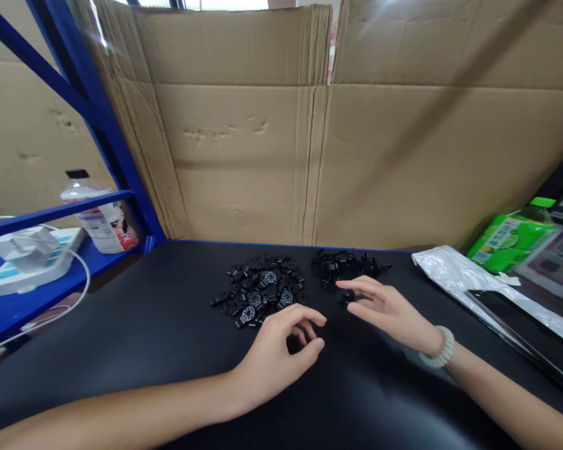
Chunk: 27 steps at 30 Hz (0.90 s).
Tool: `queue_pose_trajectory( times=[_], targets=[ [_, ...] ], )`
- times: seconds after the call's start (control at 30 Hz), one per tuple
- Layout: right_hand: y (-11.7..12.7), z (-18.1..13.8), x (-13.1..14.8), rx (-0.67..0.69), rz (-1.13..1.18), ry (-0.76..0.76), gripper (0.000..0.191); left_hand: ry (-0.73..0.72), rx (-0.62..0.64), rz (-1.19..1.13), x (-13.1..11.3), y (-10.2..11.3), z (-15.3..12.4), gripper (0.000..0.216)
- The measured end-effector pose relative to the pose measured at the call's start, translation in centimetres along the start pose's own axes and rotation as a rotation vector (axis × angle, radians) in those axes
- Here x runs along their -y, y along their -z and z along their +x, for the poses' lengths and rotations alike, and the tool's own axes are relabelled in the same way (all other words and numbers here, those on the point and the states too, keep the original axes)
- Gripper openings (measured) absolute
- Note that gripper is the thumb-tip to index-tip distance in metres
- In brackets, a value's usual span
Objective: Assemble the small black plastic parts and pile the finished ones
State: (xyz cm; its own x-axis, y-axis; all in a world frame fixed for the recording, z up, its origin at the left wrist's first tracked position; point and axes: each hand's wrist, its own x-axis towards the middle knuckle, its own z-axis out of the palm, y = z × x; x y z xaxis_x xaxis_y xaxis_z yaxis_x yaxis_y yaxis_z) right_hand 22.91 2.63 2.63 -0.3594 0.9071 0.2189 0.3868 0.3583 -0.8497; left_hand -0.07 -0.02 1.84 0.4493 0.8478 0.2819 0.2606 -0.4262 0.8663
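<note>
Now | right hand (388, 310) grip on black part (348, 298) | pile (346, 265) just beyond

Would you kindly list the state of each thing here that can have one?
Left hand: curled, fingers loosely bent, resting on the mat.
Right hand: fingers touching a small black part.
Round black parts: heaped loose.
Dark clips: heaped separately.
Bottle: upright, capped.
Green bottle: lying down.

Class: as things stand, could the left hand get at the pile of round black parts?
Probably yes. The left hand lies just short of the round parts on the black table, with nothing between them.
</note>
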Motion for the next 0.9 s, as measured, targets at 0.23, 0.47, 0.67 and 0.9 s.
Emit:
queue_pose_trajectory(
  times=[0.23,0.47,0.67,0.9],
  targets=[
    [-3.4,-1.0,1.1,0.148,0.406,-0.106,0.050,0.218,0.027,-0.381,0.6,-0.1,0.4,0.034],
    [-4.0,-1.3,1.4,0.100,0.477,-0.156,0.041,0.286,-0.007,-0.508,0.5,-0.2,0.5,0.037],
    [-4.6,-1.4,0.9,0.061,0.471,-0.152,0.031,0.253,-0.069,-0.483,0.1,-0.1,0.5,0.024],
    [-4.8,-1.3,1.0,0.088,0.514,-0.187,0.026,0.266,-0.154,-0.429,0.4,-0.2,0.6,0.020]
  ],
)
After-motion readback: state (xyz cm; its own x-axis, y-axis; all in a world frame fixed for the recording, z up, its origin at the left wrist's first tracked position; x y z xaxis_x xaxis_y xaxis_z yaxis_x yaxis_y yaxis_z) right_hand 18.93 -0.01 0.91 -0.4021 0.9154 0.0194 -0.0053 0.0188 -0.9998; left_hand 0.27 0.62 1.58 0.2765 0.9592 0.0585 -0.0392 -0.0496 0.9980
